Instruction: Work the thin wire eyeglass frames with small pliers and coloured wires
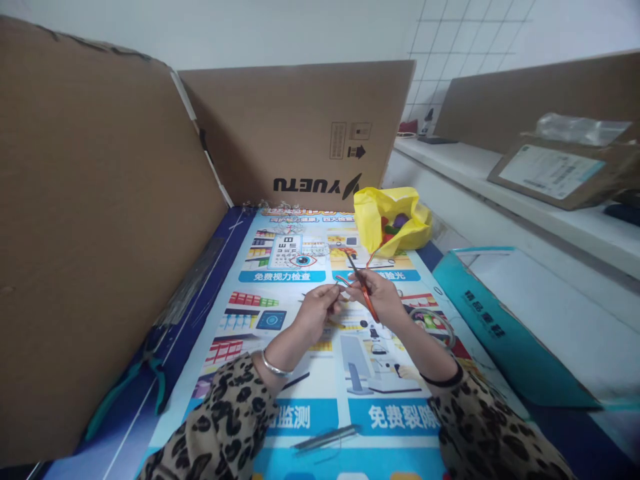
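Observation:
My left hand (320, 310) is closed in a pinch in the middle of the printed sheet. Between its fingertips is a thin, partly red strand (343, 280), too small to name surely. My right hand (384, 297) is closed on a pair of scissors (369, 301) with orange-red handles, its dark blades angled up and to the left. Both hands' fingertips nearly meet at the strand. Just beyond the right hand stands an open yellow bag (370, 223) with red, green and purple items inside.
Cardboard panels (295, 127) wall off the left and back. Teal-handled pliers (131, 387) lie at left, thin metal rods (327, 438) near the front. A teal box (510, 333) stands at right below a white ledge (465, 167). Coiled wire (443, 327) lies by my right forearm.

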### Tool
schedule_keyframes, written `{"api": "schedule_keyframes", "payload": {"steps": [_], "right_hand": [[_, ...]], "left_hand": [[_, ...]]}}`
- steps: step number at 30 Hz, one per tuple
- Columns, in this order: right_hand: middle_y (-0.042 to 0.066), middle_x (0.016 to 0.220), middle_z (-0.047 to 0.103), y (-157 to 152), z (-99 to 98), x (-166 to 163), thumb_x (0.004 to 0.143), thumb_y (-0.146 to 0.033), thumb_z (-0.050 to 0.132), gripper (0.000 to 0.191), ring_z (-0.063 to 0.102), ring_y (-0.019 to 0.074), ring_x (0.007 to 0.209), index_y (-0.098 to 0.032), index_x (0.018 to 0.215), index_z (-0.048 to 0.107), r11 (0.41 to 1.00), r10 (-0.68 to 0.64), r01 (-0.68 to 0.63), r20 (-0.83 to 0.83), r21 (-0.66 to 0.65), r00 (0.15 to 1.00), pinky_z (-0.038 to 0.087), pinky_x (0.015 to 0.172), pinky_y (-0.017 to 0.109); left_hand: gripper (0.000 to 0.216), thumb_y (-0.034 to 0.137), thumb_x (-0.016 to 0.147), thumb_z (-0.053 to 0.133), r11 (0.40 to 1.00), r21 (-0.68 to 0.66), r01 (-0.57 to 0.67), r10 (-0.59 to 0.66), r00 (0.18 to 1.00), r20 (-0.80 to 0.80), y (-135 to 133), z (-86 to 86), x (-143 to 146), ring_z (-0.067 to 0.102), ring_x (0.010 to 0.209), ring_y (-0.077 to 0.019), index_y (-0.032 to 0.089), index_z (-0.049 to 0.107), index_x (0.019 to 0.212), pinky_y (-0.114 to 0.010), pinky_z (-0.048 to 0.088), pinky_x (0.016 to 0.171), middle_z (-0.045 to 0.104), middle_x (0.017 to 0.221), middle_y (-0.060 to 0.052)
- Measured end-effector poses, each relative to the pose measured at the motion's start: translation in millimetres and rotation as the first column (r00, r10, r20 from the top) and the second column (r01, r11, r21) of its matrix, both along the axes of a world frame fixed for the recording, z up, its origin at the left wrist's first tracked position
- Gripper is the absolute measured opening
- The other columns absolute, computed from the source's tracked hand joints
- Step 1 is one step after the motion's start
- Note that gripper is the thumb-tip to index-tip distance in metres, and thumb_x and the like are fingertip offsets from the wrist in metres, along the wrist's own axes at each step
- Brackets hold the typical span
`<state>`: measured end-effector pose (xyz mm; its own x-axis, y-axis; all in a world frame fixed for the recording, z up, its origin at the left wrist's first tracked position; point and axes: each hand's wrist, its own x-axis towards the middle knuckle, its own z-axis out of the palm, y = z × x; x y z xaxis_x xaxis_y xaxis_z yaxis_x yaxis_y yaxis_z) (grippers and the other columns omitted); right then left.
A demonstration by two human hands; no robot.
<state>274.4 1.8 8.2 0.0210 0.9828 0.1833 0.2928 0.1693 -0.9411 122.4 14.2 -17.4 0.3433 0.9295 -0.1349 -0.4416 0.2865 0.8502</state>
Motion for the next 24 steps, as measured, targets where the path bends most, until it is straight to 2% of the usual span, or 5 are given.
{"api": "schedule_keyframes", "payload": {"steps": [5, 9, 16, 21, 24], "right_hand": [[-0.003, 0.067, 0.064, 1, -3.1, -3, 0.064, -0.026, 0.066, 0.024, 0.060, 0.0171, 0.061, -0.025, 0.087, 0.061, 1.000, 0.013, -0.011, 0.066, -0.021, 0.998, 0.048, 0.060, 0.030], [-0.002, 0.068, 0.065, 2, -5.5, -3, 0.064, -0.025, 0.064, 0.026, 0.060, 0.0175, 0.063, -0.024, 0.090, 0.063, 0.999, 0.029, -0.026, 0.116, -0.021, 0.993, 0.047, 0.060, 0.029], [-0.002, 0.068, 0.065, 1, -5.0, -3, 0.066, -0.025, 0.061, 0.021, 0.059, 0.0170, 0.062, -0.023, 0.087, 0.064, 0.999, 0.051, -0.051, 0.215, -0.005, 0.975, 0.046, 0.060, 0.029], [-0.003, 0.068, 0.064, 3, -6.4, -1, 0.066, -0.024, 0.059, 0.021, 0.057, 0.0165, 0.062, -0.024, 0.087, 0.064, 0.999, 0.034, -0.039, 0.281, 0.013, 0.959, 0.044, 0.059, 0.028], [-0.003, 0.066, 0.063, 3, -5.1, 1, 0.066, -0.021, 0.056, 0.022, 0.056, 0.0158, 0.060, -0.024, 0.086, 0.065, 0.999, 0.017, -0.025, 0.316, 0.023, 0.949, 0.042, 0.058, 0.026]], "left_hand": [[0.028, 0.032, 0.067, 0.071, 0.998, -0.008, -0.057, 0.057, 0.997, 0.047, -3, 1.7, 6, 0.044, 0.049, -0.0045, 0.011, 0.068, 0.085, -0.018, 0.034, 0.050, 0.059, 0.062, 0.000], [0.027, 0.034, 0.066, 0.071, 0.997, -0.027, -0.077, 0.079, 0.992, 0.103, -2, 3.0, 8, 0.045, 0.049, -0.0044, 0.012, 0.067, 0.082, -0.018, 0.037, 0.053, 0.056, 0.059, 0.002], [0.027, 0.034, 0.066, 0.073, 0.995, -0.055, -0.086, 0.092, 0.988, 0.125, -5, -0.7, 15, 0.045, 0.050, -0.0035, 0.012, 0.067, 0.079, -0.018, 0.038, 0.054, 0.058, 0.064, 0.001], [0.023, 0.033, 0.068, 0.071, 0.996, -0.002, -0.085, 0.085, 0.991, 0.107, -5, 0.3, 16, 0.047, 0.053, -0.0055, 0.012, 0.066, 0.072, -0.019, 0.038, 0.057, 0.057, 0.060, 0.001], [0.022, 0.033, 0.070, 0.069, 0.996, 0.036, -0.077, 0.074, 0.994, 0.084, -6, 3.0, 17, 0.050, 0.059, -0.0074, 0.012, 0.067, 0.073, -0.019, 0.039, 0.061, 0.060, 0.064, -0.001]]}}
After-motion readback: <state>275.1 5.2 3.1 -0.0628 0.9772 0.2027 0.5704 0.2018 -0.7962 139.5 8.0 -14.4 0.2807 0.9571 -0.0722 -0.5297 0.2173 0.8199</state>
